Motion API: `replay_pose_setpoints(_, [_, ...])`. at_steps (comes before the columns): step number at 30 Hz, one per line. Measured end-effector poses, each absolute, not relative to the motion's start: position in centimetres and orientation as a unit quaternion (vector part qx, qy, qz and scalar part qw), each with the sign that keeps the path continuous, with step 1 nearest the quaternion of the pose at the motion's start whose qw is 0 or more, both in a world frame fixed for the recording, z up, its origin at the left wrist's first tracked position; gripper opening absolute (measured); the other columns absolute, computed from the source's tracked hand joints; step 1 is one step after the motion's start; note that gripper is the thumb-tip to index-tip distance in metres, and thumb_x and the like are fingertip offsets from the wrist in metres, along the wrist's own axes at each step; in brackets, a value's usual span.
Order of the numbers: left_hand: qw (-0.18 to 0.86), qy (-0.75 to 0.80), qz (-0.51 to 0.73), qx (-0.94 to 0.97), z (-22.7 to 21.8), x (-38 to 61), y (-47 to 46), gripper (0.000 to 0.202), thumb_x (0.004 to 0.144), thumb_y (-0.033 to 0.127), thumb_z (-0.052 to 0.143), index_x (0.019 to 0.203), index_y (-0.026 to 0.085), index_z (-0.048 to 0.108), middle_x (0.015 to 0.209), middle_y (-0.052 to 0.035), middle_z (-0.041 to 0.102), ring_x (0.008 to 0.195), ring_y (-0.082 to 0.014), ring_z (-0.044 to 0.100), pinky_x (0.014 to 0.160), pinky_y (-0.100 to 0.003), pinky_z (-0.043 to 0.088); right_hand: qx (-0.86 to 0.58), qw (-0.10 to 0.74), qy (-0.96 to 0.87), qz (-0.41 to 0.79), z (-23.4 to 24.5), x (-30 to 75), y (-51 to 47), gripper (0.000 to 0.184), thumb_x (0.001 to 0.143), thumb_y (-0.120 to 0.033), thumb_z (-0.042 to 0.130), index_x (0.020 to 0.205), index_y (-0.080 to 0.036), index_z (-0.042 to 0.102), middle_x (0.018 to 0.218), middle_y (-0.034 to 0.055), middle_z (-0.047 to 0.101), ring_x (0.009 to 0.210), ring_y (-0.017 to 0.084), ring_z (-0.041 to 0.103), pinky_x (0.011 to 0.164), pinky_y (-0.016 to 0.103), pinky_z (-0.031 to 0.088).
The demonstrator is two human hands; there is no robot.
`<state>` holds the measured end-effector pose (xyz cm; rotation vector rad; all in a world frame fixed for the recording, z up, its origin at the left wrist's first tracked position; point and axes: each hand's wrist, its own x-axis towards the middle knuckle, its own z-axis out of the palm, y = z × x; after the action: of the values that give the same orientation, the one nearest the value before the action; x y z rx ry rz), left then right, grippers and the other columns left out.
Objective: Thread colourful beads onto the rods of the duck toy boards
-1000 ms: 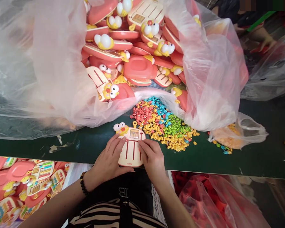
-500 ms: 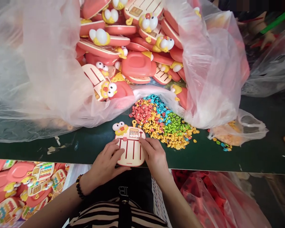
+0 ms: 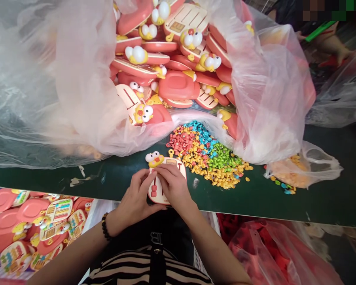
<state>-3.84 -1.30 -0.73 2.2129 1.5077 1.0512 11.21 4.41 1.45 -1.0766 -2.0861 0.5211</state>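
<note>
A cream toy board (image 3: 181, 164) with a red rim, long slots and a yellow duck-like head (image 3: 154, 159) with bulging white eyes lies at the table's front edge. My left hand (image 3: 135, 196) grips its left side, thumb along the bottom edge. Bent across the board's upper part, my right hand (image 3: 175, 186) has its fingertips pinched at the top of the left slot, meeting the left fingers. A bit of red shows there, apparently a small bead. Two red beads (image 3: 154, 190) sit lower in that slot. My right hand hides the middle slots.
Loose red, blue, green and yellow beads (image 3: 222, 158) form a pile right of the board. Behind stands a large plastic bag (image 3: 264, 91) of similar toys. A small bag (image 3: 296, 174) lies right. More toys (image 3: 32, 209) fill a container lower left. Another person's arm (image 3: 338, 45) shows upper right.
My right hand has moved left from the board's right edge to the left slot's top, beside my left fingers. Two red beads now show together lower in that slot. The view has shifted slightly.
</note>
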Motion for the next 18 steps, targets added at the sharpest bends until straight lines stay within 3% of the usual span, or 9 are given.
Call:
replay_pose_setpoints(3, [0.137, 0.515, 0.327, 0.78, -0.4, -3.7, -0.9, 0.104, 0.068, 0.059, 0.074, 0.146, 0.016, 0.021, 0.137, -0.0198, 0.042, 0.127, -0.0349, 0.042, 0.103, -0.051, 0.041, -0.47, 0.364, -0.784, 0.181, 1.6, 11.5, 4.0, 0.024, 0.092, -0.017, 0.049, 0.111, -0.018, 0.064, 0.107, 0.0106, 0.065, 0.101, 0.02, 0.061, 0.09, 0.035, 0.054])
replay_pose_setpoints(8, [0.128, 0.501, 0.289, 0.805, -0.3, -3.6, -0.6, 0.087, 0.075, 0.052, 0.071, 0.143, 0.019, 0.029, 0.134, -0.0164, 0.046, 0.122, -0.0328, 0.045, 0.102, -0.049, 0.041, -0.511, 0.36, -0.768, 0.143, 1.4, 11.6, 3.6, 0.02, 0.093, -0.021, 0.05, 0.098, -0.02, 0.069, 0.098, 0.0089, 0.064, 0.093, 0.02, 0.062, 0.086, 0.034, 0.055])
replay_pose_setpoints(13, [0.163, 0.508, 0.283, 0.797, 0.0, -3.8, -0.3, 0.087, 0.064, 0.049, 0.08, 0.135, 0.019, 0.04, 0.132, -0.0172, 0.046, 0.118, -0.0338, 0.046, 0.099, -0.05, 0.042, -0.515, 0.358, -0.766, 0.144, 1.4, 11.6, 3.8, 0.022, 0.094, -0.024, 0.051, 0.094, -0.02, 0.072, 0.096, 0.0083, 0.065, 0.092, 0.02, 0.062, 0.083, 0.033, 0.056])
replay_pose_setpoints(18, [0.209, 0.501, 0.297, 0.786, 0.2, -4.5, 0.1, 0.087, 0.06, 0.041, 0.084, 0.132, 0.021, 0.041, 0.133, -0.0148, 0.046, 0.121, -0.0325, 0.045, 0.103, -0.051, 0.039, -0.521, 0.349, -0.763, 0.153, 1.3, 11.7, 3.8, 0.021, 0.093, -0.024, 0.053, 0.095, -0.022, 0.074, 0.096, 0.008, 0.065, 0.092, 0.02, 0.063, 0.083, 0.034, 0.056])
